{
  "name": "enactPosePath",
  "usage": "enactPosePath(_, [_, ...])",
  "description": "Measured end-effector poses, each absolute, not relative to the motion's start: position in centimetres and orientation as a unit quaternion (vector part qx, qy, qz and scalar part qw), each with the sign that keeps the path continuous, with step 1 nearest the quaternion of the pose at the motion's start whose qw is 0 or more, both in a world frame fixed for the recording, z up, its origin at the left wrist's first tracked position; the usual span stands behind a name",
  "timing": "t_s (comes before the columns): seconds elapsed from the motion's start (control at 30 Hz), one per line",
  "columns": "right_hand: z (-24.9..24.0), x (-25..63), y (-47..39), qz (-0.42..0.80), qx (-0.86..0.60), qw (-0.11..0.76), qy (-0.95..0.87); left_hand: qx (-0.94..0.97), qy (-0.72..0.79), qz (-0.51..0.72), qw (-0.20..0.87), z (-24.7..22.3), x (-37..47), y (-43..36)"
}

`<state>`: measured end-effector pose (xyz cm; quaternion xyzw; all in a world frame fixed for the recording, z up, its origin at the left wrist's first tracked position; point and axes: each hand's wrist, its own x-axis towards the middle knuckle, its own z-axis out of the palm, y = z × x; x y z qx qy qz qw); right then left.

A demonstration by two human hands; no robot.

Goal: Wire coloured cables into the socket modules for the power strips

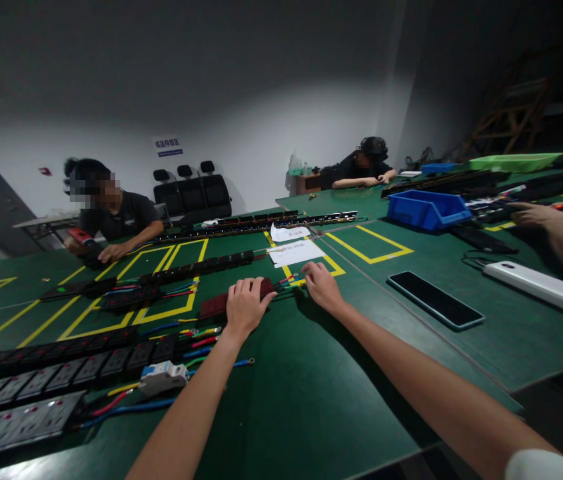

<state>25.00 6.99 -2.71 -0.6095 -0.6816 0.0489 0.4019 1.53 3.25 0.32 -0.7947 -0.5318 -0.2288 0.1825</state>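
My left hand lies over a dark red socket strip, its fingers bent round the top and far side. Thin coloured wires with metal ring terminals come out of the strip's right end. Beside those wire ends is my right hand, fingers curled in; whatever lies between its fingertips is too small to make out. Left of my hands, a black socket strip trails coloured leads. Nearer my left forearm are several grey-black socket strips and a white circuit breaker with wires attached.
Papers lie beyond my hands on the green table. Rightward are a phone, a white power bank, a blue bin and another person's hand. Two people work across the table, one holding a red-black tool.
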Motion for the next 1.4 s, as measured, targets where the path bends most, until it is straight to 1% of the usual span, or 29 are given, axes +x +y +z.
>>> enactPosePath(0.13, [-2.69, 25.2, 6.95, 0.049, -0.612, 0.388, -0.687, -0.793, -0.535, -0.23, 0.18, 0.45, 1.59, 3.16])
enactPosePath(0.33, [-3.28, 25.57, 7.61, 0.069, -0.599, 0.321, -0.73, -0.793, -0.539, -0.227, 0.174, 0.45, 1.55, 3.18])
enactPosePath(0.4, [-3.24, 25.5, 7.55, 0.061, -0.6, 0.314, -0.733, -0.793, -0.539, -0.225, 0.175, 0.38, 1.51, 3.24])
enactPosePath(0.63, [-2.79, 24.87, 7.17, 0.052, -0.606, 0.345, -0.715, -0.792, -0.539, -0.222, 0.184, 0.15, 1.5, 3.39])
enactPosePath(0.73, [-2.83, 24.85, 7.35, 0.066, -0.583, 0.343, -0.734, -0.795, -0.534, -0.219, 0.187, 0.15, 1.49, 3.4])
enactPosePath(0.93, [-3.23, 25.25, 7.7, 0.1, -0.527, 0.385, -0.751, -0.799, -0.536, -0.204, 0.181, 0.02, 1.44, 3.51])
enactPosePath(1.07, [-3.43, 25.32, 7.69, 0.115, -0.506, 0.39, -0.761, -0.8, -0.539, -0.201, 0.171, -0.06, 1.4, 3.62])
enactPosePath(1.3, [-3.07, 25.01, 7.22, 0.073, -0.537, 0.411, -0.734, -0.798, -0.541, -0.2, 0.173, 0.07, 1.45, 3.58])
enactPosePath(1.4, [-3.02, 24.93, 7.19, 0.054, -0.549, 0.392, -0.736, -0.802, -0.537, -0.197, 0.171, 0.03, 1.46, 3.58])
